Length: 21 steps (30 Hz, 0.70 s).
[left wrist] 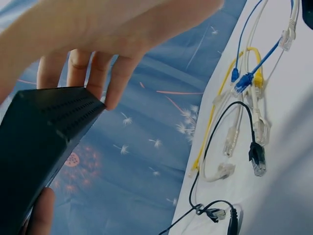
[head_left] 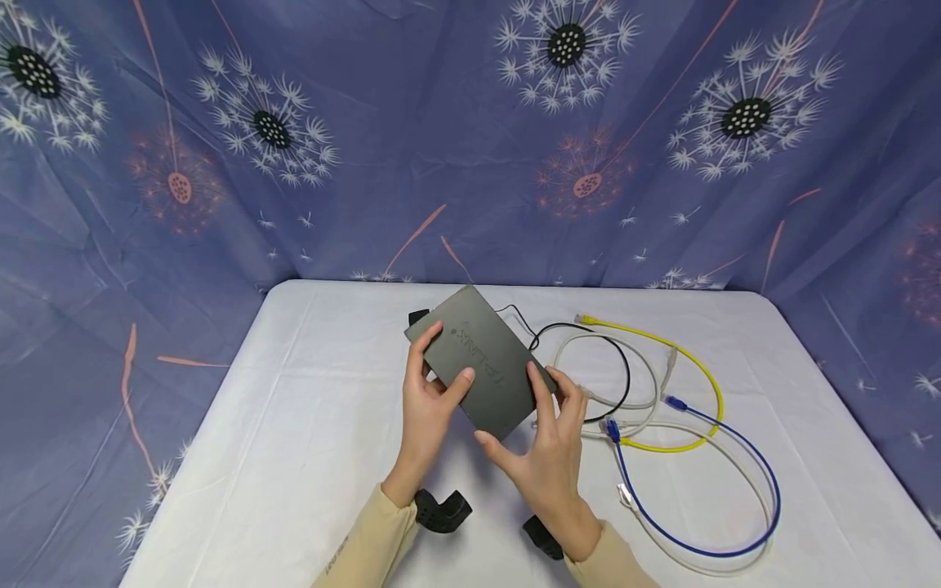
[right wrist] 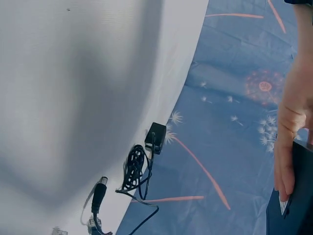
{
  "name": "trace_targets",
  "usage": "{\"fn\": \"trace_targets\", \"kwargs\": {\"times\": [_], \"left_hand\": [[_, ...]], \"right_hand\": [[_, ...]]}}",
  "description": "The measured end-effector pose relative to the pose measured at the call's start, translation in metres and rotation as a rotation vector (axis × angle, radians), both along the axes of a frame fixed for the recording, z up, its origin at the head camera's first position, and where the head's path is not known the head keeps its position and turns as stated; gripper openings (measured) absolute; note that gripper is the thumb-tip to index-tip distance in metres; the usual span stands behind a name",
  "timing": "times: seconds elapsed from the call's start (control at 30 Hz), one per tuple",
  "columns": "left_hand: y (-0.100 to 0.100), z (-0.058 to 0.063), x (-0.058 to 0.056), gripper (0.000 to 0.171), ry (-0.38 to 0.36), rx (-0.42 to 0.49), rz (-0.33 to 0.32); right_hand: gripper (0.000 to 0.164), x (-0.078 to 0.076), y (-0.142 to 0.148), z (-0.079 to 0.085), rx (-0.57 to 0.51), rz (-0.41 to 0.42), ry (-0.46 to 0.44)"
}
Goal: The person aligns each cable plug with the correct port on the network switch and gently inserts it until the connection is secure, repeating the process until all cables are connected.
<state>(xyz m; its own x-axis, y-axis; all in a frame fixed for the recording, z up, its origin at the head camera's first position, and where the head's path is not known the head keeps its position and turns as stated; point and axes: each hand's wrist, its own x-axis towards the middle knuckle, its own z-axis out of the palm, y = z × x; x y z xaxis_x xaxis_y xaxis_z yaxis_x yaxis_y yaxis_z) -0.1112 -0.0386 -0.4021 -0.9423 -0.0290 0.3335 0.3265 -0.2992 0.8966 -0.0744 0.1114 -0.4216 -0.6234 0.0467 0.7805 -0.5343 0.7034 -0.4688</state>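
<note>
A flat dark grey TP-Link network switch (head_left: 481, 363) is held tilted above the white table, its embossed face toward the head camera. My left hand (head_left: 430, 412) grips its left edge, thumb on that face and the other fingers around the far side. At the right edge, my right hand (head_left: 547, 453) holds the switch with its fingers, while the thumb points toward the near corner. The left wrist view shows vent slots (left wrist: 73, 110) along one side, with right-hand fingers against it. A white label (right wrist: 283, 205) appears beside left-hand fingers in the right wrist view.
Yellow (head_left: 709, 384), blue (head_left: 772, 482), white (head_left: 735, 461) and black (head_left: 628, 367) cables lie looped on the table's right. A black power adapter (right wrist: 156, 137) with bundled cord sits by the far edge, mostly behind the switch. Patterned curtains (head_left: 441, 147) surround the table.
</note>
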Motion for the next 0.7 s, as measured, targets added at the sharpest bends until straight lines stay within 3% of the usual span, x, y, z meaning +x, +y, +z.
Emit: {"fn": "trace_targets", "kwargs": {"times": [0.33, 0.7], "left_hand": [[-0.003, 0.001, -0.004, 0.058, 0.018, -0.038, 0.033], [-0.010, 0.002, -0.009, 0.050, 0.004, -0.106, 0.012]], "right_hand": [[0.074, 0.006, 0.000, 0.000, -0.085, 0.120, -0.015], [0.064, 0.017, -0.006, -0.002, -0.130, 0.205, -0.005]]}}
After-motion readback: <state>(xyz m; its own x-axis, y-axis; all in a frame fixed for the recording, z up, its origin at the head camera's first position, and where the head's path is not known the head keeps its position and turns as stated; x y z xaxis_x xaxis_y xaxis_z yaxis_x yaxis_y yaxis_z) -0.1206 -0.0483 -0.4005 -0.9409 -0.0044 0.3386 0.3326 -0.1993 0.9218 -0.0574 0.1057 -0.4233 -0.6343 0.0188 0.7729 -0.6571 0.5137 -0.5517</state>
